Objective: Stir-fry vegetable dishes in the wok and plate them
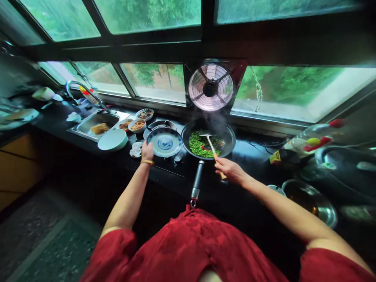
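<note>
Left hand [147, 150]: closed on the near-left rim of a blue-patterned plate [164, 141]; grip is at the edge only.
Right hand [230, 169]: curled around the wooden handle of a spatula [209, 142]; the end of the handle projects below the fist.
Plate position: right of the left hand, just beside the left rim of the wok [230, 145]; contact with the rim cannot be determined.
Spatula position: extends forward and left from the right hand; blade inside the wok, at the food.
Wok contents: chopped green pieces [196, 143] with some red bits, mostly at the left and near side; steam rises toward the wall fan [210, 89].
Wok handle [197, 180]: points toward the person, between the two forearms.
White bowl [138, 130]: holds orange and red food; located beyond the left hand.
Patterned bowl [151, 116]: holds mixed dark and pale food; behind the white bowl.
Sink [114, 120]: holds a yellowish-brown item [99, 128].
Metal basin [331, 216]: right of the right forearm; interior dark, contents unclear.
Label: yellow packet [275, 157] with red marking, right side of the counter; lettering too small to read.
</note>
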Action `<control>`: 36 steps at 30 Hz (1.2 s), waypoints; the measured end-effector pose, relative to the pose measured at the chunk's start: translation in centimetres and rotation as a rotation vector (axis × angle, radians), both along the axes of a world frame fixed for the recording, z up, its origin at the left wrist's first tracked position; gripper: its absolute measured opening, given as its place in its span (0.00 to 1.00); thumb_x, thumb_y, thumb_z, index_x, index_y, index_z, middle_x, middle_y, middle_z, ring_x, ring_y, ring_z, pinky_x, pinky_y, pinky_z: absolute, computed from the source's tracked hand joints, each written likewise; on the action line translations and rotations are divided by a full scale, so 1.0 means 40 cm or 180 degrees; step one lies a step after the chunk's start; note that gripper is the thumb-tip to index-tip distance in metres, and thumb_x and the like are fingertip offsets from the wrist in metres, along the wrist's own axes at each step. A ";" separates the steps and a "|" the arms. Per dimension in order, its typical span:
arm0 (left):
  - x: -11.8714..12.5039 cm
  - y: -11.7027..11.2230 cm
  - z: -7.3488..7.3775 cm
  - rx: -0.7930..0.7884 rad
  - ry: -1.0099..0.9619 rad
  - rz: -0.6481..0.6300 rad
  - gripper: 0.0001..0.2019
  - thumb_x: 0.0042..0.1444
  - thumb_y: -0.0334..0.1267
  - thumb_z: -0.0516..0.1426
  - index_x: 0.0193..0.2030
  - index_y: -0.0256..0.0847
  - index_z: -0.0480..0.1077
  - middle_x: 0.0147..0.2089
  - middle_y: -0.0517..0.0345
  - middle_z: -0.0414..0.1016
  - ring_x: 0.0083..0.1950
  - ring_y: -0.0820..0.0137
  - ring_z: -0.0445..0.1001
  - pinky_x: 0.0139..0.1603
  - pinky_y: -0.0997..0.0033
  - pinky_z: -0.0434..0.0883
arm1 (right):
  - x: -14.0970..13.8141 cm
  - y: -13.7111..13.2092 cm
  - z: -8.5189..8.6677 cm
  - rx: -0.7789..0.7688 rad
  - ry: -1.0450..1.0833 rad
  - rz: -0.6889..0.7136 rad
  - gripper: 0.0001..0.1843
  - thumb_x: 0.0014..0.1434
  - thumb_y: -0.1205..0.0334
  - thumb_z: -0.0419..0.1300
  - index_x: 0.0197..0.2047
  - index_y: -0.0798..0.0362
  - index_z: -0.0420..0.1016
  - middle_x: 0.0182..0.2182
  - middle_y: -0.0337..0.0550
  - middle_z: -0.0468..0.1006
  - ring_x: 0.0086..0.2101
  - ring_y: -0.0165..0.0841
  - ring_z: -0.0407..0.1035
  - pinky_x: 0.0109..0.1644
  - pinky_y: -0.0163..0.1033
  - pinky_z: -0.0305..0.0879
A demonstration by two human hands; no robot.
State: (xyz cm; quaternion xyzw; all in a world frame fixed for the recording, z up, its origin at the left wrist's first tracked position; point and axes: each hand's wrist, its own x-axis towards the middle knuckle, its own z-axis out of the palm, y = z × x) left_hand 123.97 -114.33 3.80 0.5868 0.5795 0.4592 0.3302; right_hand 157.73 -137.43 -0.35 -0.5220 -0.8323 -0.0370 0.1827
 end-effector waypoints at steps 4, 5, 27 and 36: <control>-0.155 -0.075 -0.162 -0.0882 -0.0835 0.1107 0.13 0.60 0.30 0.49 0.49 0.33 0.68 0.36 0.52 0.73 0.35 0.68 0.75 0.38 0.65 0.76 | 0.013 0.028 0.082 0.0671 0.1011 -0.0598 0.10 0.63 0.63 0.53 0.43 0.51 0.75 0.50 0.53 0.77 0.48 0.41 0.74 0.54 0.48 0.73; -0.187 -0.094 -0.195 -0.1044 -0.1005 0.1313 0.12 0.60 0.31 0.50 0.49 0.34 0.68 0.34 0.53 0.72 0.32 0.69 0.74 0.34 0.66 0.76 | 0.030 0.039 0.106 0.0753 0.1160 -0.0661 0.10 0.62 0.62 0.54 0.44 0.50 0.76 0.49 0.51 0.78 0.49 0.42 0.74 0.55 0.48 0.72; -0.231 0.085 -0.411 -0.1751 -0.1673 0.1280 0.22 0.64 0.34 0.47 0.65 0.43 0.54 0.63 0.42 0.63 0.49 0.63 0.77 0.31 0.67 0.79 | -0.114 -0.036 0.503 -0.1196 0.0925 -0.0611 0.10 0.53 0.57 0.62 0.37 0.49 0.81 0.42 0.43 0.82 0.41 0.39 0.77 0.44 0.38 0.74; -0.299 0.097 -0.387 -0.1513 0.0204 0.0943 0.37 0.54 0.41 0.58 0.68 0.31 0.50 0.57 0.29 0.65 0.51 0.49 0.75 0.46 0.45 0.74 | -0.009 0.077 0.420 -0.0233 0.1900 -0.2840 0.11 0.46 0.54 0.64 0.30 0.52 0.78 0.22 0.40 0.75 0.24 0.32 0.68 0.29 0.37 0.66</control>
